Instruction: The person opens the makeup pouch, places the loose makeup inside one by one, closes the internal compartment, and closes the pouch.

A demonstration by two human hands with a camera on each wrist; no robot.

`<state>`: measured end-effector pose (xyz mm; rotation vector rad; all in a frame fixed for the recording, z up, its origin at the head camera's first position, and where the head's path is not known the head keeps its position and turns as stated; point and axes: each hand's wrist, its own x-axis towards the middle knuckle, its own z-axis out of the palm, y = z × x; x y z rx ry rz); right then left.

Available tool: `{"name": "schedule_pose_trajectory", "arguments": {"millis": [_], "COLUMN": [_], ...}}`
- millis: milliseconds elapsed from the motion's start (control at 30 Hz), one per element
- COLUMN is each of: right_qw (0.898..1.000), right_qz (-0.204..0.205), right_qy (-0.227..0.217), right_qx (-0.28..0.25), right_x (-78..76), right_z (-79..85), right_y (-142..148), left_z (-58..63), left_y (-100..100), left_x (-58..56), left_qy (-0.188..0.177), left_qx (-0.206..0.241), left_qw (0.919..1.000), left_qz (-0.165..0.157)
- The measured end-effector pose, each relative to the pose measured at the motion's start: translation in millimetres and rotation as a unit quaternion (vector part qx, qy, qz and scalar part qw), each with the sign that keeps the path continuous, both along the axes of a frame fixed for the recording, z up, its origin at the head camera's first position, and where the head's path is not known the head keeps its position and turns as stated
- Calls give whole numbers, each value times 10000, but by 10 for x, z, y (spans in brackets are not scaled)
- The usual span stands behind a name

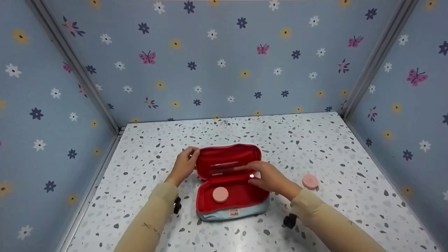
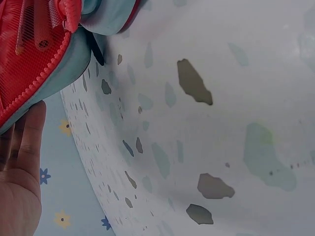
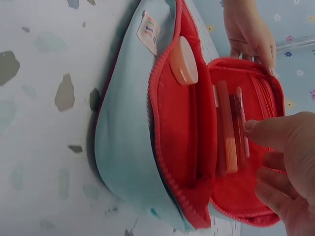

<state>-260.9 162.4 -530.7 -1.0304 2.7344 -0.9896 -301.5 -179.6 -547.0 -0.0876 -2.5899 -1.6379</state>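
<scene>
A light-blue pencil case (image 1: 257, 209) with red lining lies unzipped, its lid (image 1: 229, 152) folded up and back. My left hand (image 1: 183, 165) holds the lid at its left edge; in the left wrist view its fingers (image 2: 32, 132) reach behind the fabric. Several slim pen-like sticks (image 3: 230, 142) sit behind red mesh inside the lid. At these sticks, my right hand (image 1: 271, 176) has one fingertip (image 3: 252, 125) right at the mesh, the other fingers loosely bent and grasping nothing. A round pink case (image 1: 220, 194) rests in the bottom compartment.
Another round pink disc-shaped case (image 1: 310, 182) lies on the speckled white table (image 1: 336, 217), right of the pencil case and beside my right wrist. Flowered blue panels (image 1: 224, 70) with grey metal corner posts (image 1: 378, 57) enclose the table at the back and both sides.
</scene>
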Motion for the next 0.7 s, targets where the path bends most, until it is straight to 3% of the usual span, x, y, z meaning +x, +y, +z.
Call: {"name": "schedule_pose_trajectory", "arguments": {"millis": [133,700], "right_qw": [9992,9976], "right_qz": [-235,-636], "right_qy": [284,198], "right_qx": [162,172], "right_x": [-8,-47], "right_z": [15,32], "right_y": [122,509], "left_z": [2,19], "left_y": [3,5], "left_x": [-7,-11], "left_qy": [-15,35], "left_qx": [16,7], "left_qw": [10000,10000], "left_qz": [9,-53]}}
